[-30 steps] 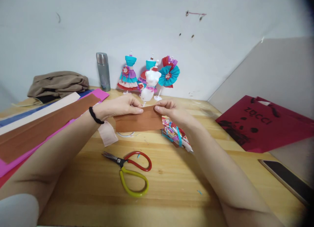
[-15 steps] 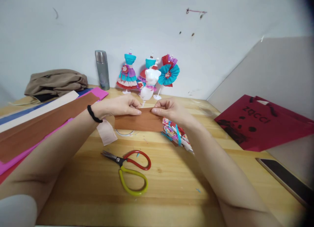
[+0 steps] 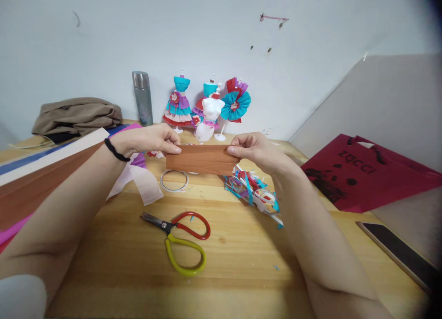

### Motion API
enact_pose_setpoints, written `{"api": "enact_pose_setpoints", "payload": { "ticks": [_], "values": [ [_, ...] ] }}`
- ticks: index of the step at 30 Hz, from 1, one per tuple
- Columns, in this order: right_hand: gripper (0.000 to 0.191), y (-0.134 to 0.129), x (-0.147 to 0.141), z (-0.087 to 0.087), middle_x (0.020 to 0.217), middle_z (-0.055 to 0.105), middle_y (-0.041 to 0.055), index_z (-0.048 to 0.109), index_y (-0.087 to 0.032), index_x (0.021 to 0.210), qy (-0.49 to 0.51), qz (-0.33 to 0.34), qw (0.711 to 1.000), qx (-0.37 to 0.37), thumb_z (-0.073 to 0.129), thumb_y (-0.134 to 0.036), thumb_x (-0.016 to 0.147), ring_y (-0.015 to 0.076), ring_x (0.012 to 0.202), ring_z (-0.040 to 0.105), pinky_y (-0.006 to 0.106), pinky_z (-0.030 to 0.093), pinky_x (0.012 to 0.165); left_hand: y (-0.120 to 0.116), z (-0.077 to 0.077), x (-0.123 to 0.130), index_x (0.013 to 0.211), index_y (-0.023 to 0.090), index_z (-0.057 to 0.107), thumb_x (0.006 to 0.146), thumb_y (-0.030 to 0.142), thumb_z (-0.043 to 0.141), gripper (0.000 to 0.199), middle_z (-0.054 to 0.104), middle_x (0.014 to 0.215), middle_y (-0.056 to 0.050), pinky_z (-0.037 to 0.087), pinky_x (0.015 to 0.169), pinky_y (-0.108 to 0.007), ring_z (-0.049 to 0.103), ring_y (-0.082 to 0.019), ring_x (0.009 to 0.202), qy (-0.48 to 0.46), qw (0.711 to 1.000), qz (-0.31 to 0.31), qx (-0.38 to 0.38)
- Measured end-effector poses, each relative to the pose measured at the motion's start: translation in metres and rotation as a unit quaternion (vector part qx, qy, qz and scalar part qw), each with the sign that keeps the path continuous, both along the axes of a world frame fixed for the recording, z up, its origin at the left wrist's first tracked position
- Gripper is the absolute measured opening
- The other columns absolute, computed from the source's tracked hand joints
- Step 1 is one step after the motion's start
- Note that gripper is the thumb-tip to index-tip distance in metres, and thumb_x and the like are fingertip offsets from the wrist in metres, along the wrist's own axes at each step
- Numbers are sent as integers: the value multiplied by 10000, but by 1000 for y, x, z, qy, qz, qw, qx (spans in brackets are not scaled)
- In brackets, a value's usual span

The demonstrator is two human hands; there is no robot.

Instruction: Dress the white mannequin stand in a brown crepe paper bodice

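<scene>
A brown strip of crepe paper (image 3: 203,160) is stretched level between my two hands, above the wooden table. Its upper left corner is pinched by my left hand (image 3: 155,139), which wears a black band at the wrist. At the upper right corner, my right hand (image 3: 253,148) grips the strip between thumb and fingers. Just behind it stands a white mini mannequin (image 3: 213,108) with a red neck band and a pink waist tie. Scissors (image 3: 167,227) with one red and one yellow handle lie slightly open on the table, nearer to me.
Long coloured sheets (image 3: 51,181) lie at left, beside pale scraps (image 3: 147,183) and a ring (image 3: 174,181). Colourful cuttings (image 3: 255,190) are heaped at right. Dressed mannequins (image 3: 177,105) and a flask (image 3: 142,98) stand by the wall. A red bag (image 3: 366,176) and phone (image 3: 397,250) are far right.
My hands have moved apart along the top edge to the strip's corners. The strip has risen slightly, uncovering more of the ring and the cuttings.
</scene>
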State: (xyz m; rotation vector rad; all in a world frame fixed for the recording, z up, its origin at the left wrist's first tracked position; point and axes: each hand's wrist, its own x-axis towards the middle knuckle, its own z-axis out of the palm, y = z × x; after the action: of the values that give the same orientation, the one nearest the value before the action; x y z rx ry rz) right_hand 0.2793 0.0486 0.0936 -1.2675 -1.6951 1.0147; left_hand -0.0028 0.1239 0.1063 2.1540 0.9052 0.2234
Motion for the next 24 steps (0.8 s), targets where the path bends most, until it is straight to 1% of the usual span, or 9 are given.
{"api": "enact_pose_setpoints", "payload": {
  "ticks": [4, 10, 12, 14, 16, 18, 20, 22, 24],
  "values": [
    [352, 3, 6, -2, 515, 607, -3, 627, -205, 561, 9, 22, 1000, 1, 837, -482, 618, 111, 511, 539, 273, 435, 536, 2, 1, -2, 585, 164, 583, 701, 391, 723, 291, 478, 555, 21, 311, 530, -234, 412, -100, 531, -15, 1000, -20, 1],
    [372, 4, 12, -5, 540, 635, 7, 650, -202, 581, 21, 47, 999, -6, 808, -528, 667, 115, 526, 571, 276, 472, 579, 4, -1, -8, 640, 154, 616, 751, 414, 689, 292, 525, 598, 3, 340, 561, -235, 449, -108, 566, -13, 1000, -13, -7],
    [377, 4, 12, -5, 551, 637, 7, 641, -200, 582, 21, 55, 998, -6, 797, -527, 686, 114, 535, 572, 274, 473, 589, 3, 1, -9, 721, 145, 664, 773, 420, 667, 280, 580, 659, -11, 359, 581, -232, 482, -113, 599, -15, 1000, -9, 2],
    [382, 3, 10, -5, 556, 629, 3, 627, -196, 585, 15, 62, 998, -6, 785, -523, 704, 111, 543, 563, 269, 462, 588, 0, 2, -7, 881, 138, 719, 787, 411, 655, 295, 655, 786, -27, 391, 629, -226, 534, -123, 674, -15, 1000, -14, 22],
    [389, 2, 6, -4, 557, 607, -4, 615, -193, 583, 6, 68, 998, -7, 773, -523, 716, 107, 546, 539, 263, 441, 573, -4, 2, -1, 1057, 143, 724, 796, 400, 650, 374, 701, 926, -39, 420, 699, -222, 585, -139, 784, -12, 999, -36, 37],
    [392, 0, 2, -3, 558, 579, -12, 605, -193, 582, 0, 77, 997, -11, 771, -522, 716, 104, 545, 512, 261, 422, 562, -8, -2, 8, 1180, 148, 694, 807, 398, 647, 451, 716, 1041, -56, 441, 773, -230, 619, -166, 905, -12, 997, -70, 31],
    [395, -2, -3, -3, 558, 562, -16, 595, -194, 584, -3, 85, 996, -17, 770, -522, 717, 103, 540, 493, 261, 409, 557, -13, -10, 19, 1260, 160, 657, 809, 389, 655, 506, 706, 1154, -77, 455, 839, -250, 632, -196, 1013, -19, 995, -93, 15],
    [402, -3, -6, -4, 561, 559, -15, 590, -193, 586, -4, 88, 996, -23, 762, -528, 726, 102, 538, 486, 259, 401, 556, -16, -19, 30, 1295, 196, 639, 784, 362, 688, 539, 698, 1196, -72, 465, 847, -257, 638, -210, 1054, -43, 994, -98, 10],
    [416, -3, -9, -5, 555, 555, -16, 587, -191, 583, 3, 83, 996, -25, 753, -544, 730, 99, 530, 480, 258, 392, 551, -19, -27, 39, 1292, 231, 641, 761, 311, 720, 542, 694, 1217, -54, 469, 870, -258, 640, -210, 1081, -87, 989, -124, 5]
  ]
}}
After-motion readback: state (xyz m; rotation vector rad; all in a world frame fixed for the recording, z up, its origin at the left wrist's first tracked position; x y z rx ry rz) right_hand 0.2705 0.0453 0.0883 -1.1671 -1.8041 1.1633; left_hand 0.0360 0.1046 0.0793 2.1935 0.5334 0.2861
